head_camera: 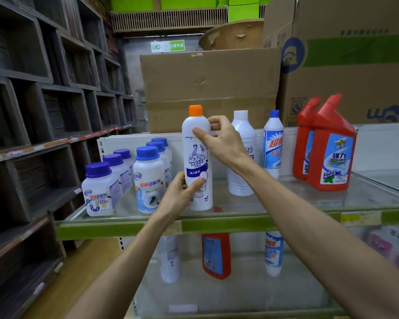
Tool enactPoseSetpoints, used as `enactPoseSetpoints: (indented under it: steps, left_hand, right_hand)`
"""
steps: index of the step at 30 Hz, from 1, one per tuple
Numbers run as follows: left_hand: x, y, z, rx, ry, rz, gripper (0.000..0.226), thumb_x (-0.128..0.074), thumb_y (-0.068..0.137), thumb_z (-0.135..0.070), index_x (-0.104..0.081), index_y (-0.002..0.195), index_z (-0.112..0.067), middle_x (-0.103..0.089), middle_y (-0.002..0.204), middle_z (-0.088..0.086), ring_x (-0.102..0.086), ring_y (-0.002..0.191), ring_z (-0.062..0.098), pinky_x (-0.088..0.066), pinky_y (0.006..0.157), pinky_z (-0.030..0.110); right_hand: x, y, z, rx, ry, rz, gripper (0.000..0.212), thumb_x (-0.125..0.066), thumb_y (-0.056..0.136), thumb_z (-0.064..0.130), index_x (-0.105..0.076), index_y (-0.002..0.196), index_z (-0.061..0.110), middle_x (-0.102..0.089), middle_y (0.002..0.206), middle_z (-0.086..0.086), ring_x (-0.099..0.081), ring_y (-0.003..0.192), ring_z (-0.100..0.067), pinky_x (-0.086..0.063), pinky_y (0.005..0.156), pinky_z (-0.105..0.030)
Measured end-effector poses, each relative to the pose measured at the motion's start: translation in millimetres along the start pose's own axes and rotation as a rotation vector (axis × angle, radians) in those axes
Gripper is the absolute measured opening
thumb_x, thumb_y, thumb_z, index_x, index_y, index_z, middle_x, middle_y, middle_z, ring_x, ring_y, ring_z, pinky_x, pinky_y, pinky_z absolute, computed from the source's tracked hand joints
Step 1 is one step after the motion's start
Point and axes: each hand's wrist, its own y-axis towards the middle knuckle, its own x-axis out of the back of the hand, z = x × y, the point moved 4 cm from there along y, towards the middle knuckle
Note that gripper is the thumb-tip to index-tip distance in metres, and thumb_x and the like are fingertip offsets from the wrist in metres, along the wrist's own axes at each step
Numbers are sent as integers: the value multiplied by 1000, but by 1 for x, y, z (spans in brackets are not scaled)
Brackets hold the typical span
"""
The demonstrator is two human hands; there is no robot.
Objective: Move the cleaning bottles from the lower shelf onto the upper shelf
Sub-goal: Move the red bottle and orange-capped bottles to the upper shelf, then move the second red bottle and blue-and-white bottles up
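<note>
A tall white cleaning bottle with an orange cap stands upright on the glass upper shelf, near its front. My left hand grips the bottle's lower part from the left. My right hand pinches its shoulder from the right, thumb on the front. Through the glass, on the lower shelf, I see a white bottle, a red bottle and a blue-and-white bottle.
Upper shelf also holds several blue-capped jars at left, a white bottle, a blue-capped bottle and two red bottles at right. Cardboard boxes stand behind. Dark wooden shelving lines the left.
</note>
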Motion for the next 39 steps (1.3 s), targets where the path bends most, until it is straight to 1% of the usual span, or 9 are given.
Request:
enactPoseSetpoints:
  steps: [4, 9, 12, 16, 19, 25, 28, 32, 39]
  left_hand:
    - [1, -3, -2, -1, 46, -12, 41, -66, 91, -42, -56, 124, -21, -71, 116, -5, -67, 104, 10, -55, 94, 37]
    - [-4, -14, -6, -56, 114, -104, 44, -67, 92, -36, -52, 131, -25, -69, 115, -11, -65, 104, 3, -54, 97, 37]
    - [-5, -28, -12, -193, 170, -225, 58, -68, 92, -27, -41, 143, -20, -57, 131, -9, -55, 115, 3, -44, 101, 24]
    - [-4, -48, -11, -324, 276, -364, 55, -67, 93, -23, -42, 142, -16, -49, 134, -5, -49, 121, 9, -41, 103, 24]
    - [-4, -60, -15, -390, 242, -397, 39, -65, 94, -19, -52, 131, -16, -57, 125, -1, -56, 113, 9, -47, 99, 23]
    - [-12, -81, -4, -390, 128, -340, 14, -58, 98, -21, -62, 111, -18, -67, 98, 1, -66, 93, 21, -56, 82, 43]
    - [-20, -98, 8, -384, 75, -293, 18, -53, 96, -29, -64, 104, -18, -66, 85, -1, -66, 80, 20, -56, 73, 37]
    - [-32, -117, 38, -372, 58, -253, 18, -52, 98, -28, -65, 99, -15, -63, 76, 1, -61, 67, 15, -52, 60, 29]
    - [-53, -125, 131, -158, -82, -292, 18, -51, 99, -12, -68, 93, -13, -57, 65, 10, -54, 59, 23, -47, 57, 34]
  right_hand:
    - [16, -31, -1, 79, 29, -109, 40, -68, 93, 38, -57, 122, 14, -64, 109, 4, -61, 82, 0, -48, 64, -6]
    - [25, -94, -26, 75, 136, -39, 18, -68, 93, 32, -64, 105, 20, -66, 94, 11, -64, 86, -8, -58, 71, -32]
    - [25, -130, -43, 76, 199, -16, 5, -69, 93, 25, -66, 97, 23, -69, 88, 11, -67, 86, -11, -56, 74, -31]
    - [22, -175, -73, 68, 188, 41, 2, -68, 93, 24, -66, 93, 24, -70, 89, 11, -69, 84, -11, -56, 75, -25]
    - [16, -204, -107, -3, 113, 105, 9, -65, 92, 37, -66, 93, 28, -69, 90, 9, -68, 84, -14, -57, 72, -25]
    - [-4, -230, -174, -235, -6, 246, 5, -67, 94, 30, -62, 93, 31, -68, 92, 14, -67, 87, -1, -53, 69, -14]
    - [-11, -230, -198, -331, -82, 306, 12, -64, 96, 29, -56, 93, 37, -64, 95, 18, -64, 89, 4, -51, 69, -10]
    - [-22, -221, -238, -411, -128, 280, 5, -61, 98, 27, -58, 102, 26, -64, 96, 15, -64, 87, 2, -52, 67, -11]
    - [-48, -181, -298, -491, -85, 182, 51, -70, 90, 41, -48, 127, 13, -61, 112, -1, -62, 94, -14, -52, 76, -29]
